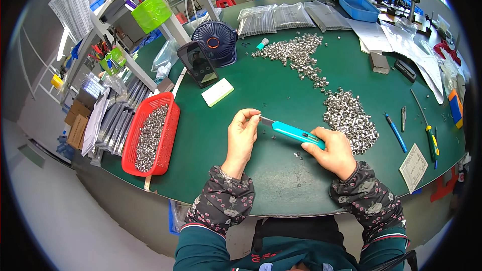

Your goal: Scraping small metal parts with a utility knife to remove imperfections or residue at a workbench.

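Note:
My right hand (pixel 335 152) is wrapped round a teal utility knife (pixel 290 131), its blade (pixel 267 121) out and pointing left. At the blade's tip, my left hand (pixel 241 141) pinches a small metal ring (pixel 260 116) between thumb and forefinger; the fingers hide most of it. Right of the knife lies a heap of small metal rings (pixel 346 118). A second heap of metal rings (pixel 293 52) spreads farther back. On the left, a red plastic basket (pixel 169 138) holds many similar metal pieces.
A phone (pixel 198 64) leans by a dark blue fan (pixel 215 42), with a notepad (pixel 218 92) in front. At right lie a blue pen (pixel 395 131), a screwdriver (pixel 432 141) and a paper slip (pixel 414 168). A blue tray (pixel 358 8) and bagged strips (pixel 292 16) line the back.

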`<state>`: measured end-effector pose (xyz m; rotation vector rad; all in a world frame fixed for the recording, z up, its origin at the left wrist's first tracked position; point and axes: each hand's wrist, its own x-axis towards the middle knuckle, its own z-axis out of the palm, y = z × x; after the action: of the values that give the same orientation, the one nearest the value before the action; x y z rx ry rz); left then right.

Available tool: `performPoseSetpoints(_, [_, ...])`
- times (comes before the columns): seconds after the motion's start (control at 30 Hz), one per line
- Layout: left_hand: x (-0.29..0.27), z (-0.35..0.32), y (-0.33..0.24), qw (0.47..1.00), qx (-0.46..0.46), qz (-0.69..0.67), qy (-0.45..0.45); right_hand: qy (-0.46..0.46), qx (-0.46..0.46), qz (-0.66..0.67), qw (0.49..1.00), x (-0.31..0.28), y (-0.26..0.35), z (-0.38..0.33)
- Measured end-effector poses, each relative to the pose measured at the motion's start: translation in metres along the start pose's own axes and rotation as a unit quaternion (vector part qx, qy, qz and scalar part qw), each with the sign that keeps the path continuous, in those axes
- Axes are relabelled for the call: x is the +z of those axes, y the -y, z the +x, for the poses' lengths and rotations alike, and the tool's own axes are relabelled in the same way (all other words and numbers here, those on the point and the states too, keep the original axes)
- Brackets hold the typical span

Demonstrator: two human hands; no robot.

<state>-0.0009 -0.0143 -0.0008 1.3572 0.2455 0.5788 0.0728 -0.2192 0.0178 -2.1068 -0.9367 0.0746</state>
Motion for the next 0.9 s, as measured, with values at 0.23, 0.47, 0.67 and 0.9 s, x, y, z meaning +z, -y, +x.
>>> performPoseSetpoints(0.23, [-0.001, 0.000, -0.001, 0.997, -0.032, -0.063, 0.023, -0.152, -0.115, -0.086, 0.978, 0.005, 0.005, -0.002])
performPoseSetpoints(0.47, [-0.001, -0.001, -0.004, 0.995, -0.064, -0.077, -0.011, -0.177, -0.085, -0.032, 0.980, -0.002, 0.003, 0.001])
performPoseSetpoints(0.67, [-0.001, -0.001, -0.004, 0.998, -0.042, -0.053, -0.006, -0.177, -0.056, -0.029, 0.982, -0.002, 0.000, 0.003])
performPoseSetpoints(0.9, [0.001, 0.001, -0.005, 0.996, -0.052, -0.060, 0.029, -0.164, 0.033, 0.133, 0.977, -0.019, -0.014, 0.015])
